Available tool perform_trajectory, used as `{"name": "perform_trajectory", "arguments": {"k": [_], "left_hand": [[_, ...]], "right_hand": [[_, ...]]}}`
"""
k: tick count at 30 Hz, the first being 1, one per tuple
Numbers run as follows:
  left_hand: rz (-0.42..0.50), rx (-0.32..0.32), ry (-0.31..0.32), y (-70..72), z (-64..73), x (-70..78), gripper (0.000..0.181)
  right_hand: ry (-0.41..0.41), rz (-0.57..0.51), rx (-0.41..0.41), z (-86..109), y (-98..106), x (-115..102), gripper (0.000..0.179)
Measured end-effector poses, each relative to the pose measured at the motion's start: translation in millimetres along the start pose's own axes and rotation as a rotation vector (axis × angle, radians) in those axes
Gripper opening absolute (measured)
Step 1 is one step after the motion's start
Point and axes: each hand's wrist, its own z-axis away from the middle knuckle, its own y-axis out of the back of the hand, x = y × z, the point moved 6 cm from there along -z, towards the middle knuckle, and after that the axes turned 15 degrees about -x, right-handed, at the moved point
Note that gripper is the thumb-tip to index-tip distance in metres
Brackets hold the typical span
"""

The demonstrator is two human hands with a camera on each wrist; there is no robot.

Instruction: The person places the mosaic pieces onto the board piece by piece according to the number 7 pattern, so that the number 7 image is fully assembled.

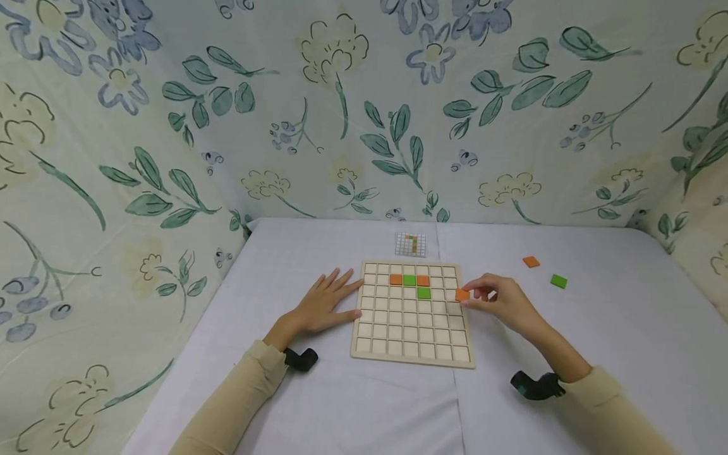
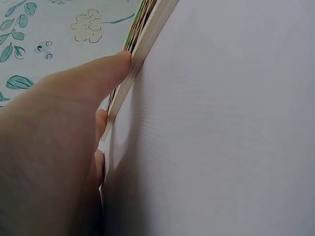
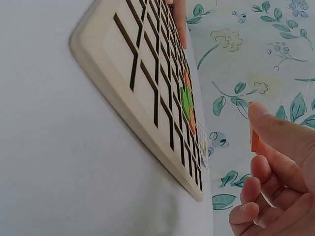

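A square wooden grid board [image 1: 412, 362] lies on the table, its cells framed by thin dividers. In its upper rows sit two orange tiles [image 1: 395, 280] with a green tile [image 1: 409, 280] between them, and another green tile [image 1: 423, 293] one row below. My left hand [image 1: 320, 304] rests at the board's left edge, fingers spread, thumb touching the rim. At the right edge my right hand [image 1: 508, 304] pinches an orange square tile [image 3: 255, 140] between thumb and index finger, held above the board's rim. Its other fingers are loosely curled.
Behind the board lies a small printed grid card [image 1: 411, 244] with a coloured pattern. To the right, a loose orange tile [image 1: 531, 261] and a loose green tile [image 1: 559, 281] lie on the white tablecloth [image 1: 603, 341]. Floral cloth [image 1: 364, 126] hangs behind the table.
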Motion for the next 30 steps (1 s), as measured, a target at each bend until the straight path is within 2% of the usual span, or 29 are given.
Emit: {"name": "perform_trajectory", "arguments": {"k": [14, 22, 30], "left_hand": [[-0.001, 0.002, -0.001, 0.4, 0.9, -0.2, 0.077], [-0.002, 0.013, -0.008, 1.0, 1.0, 0.4, 0.077], [0.003, 0.012, -0.014, 1.3, 1.2, 0.9, 0.077]], "right_hand": [[-0.018, -0.124, -0.077, -24.2, -41.3, -13.5, 0.028], [0.003, -0.126, -0.082, -32.9, -52.6, -19.7, 0.025], [-0.050, -0.134, -0.111, -39.3, -61.4, -14.6, 0.024]]}}
